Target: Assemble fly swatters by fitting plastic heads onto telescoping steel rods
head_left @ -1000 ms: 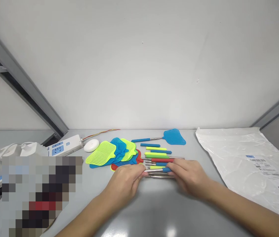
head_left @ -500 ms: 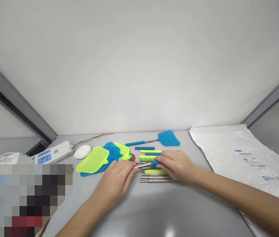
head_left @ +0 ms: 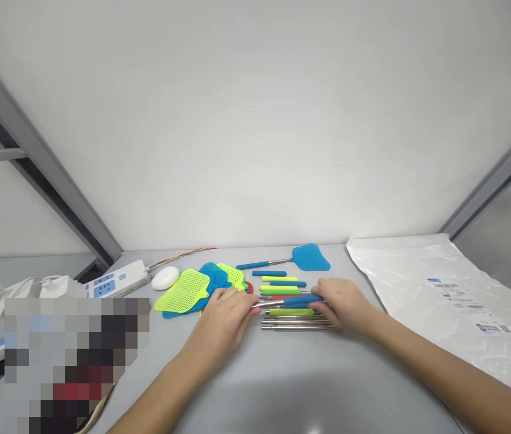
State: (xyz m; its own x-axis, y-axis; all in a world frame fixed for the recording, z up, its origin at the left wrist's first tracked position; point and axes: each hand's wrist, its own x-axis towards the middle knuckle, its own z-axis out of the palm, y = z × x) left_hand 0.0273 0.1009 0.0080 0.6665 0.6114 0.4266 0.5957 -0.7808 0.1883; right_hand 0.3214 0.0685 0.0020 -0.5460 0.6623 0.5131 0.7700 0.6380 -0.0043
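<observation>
Low over the grey table, my left hand [head_left: 228, 314] is closed around one end of a thin metal rod [head_left: 268, 304]. A blue handle grip [head_left: 299, 300] surrounds the rod's other part, and my right hand [head_left: 342, 304] pinches its right end. Beneath them lie several bare metal rods [head_left: 298, 327] and loose handle grips, among them a yellow grip [head_left: 279, 279] and a green grip [head_left: 280, 292]. Left of the rods, mesh fly swatter heads overlap in a pile, a yellow head [head_left: 183, 292] on top. My left hand partly covers this pile.
A whole blue fly swatter [head_left: 310, 257] lies at the back. On the right is a white plastic mailer bag [head_left: 400, 283]. To the left are a white power strip [head_left: 122, 280], a white rounded object [head_left: 165, 278] and a blurred-out area. A wall closes the back.
My right hand has moved right, holding the end of the blue grip, and more of the grip shows between my hands. The view has shifted slightly.
</observation>
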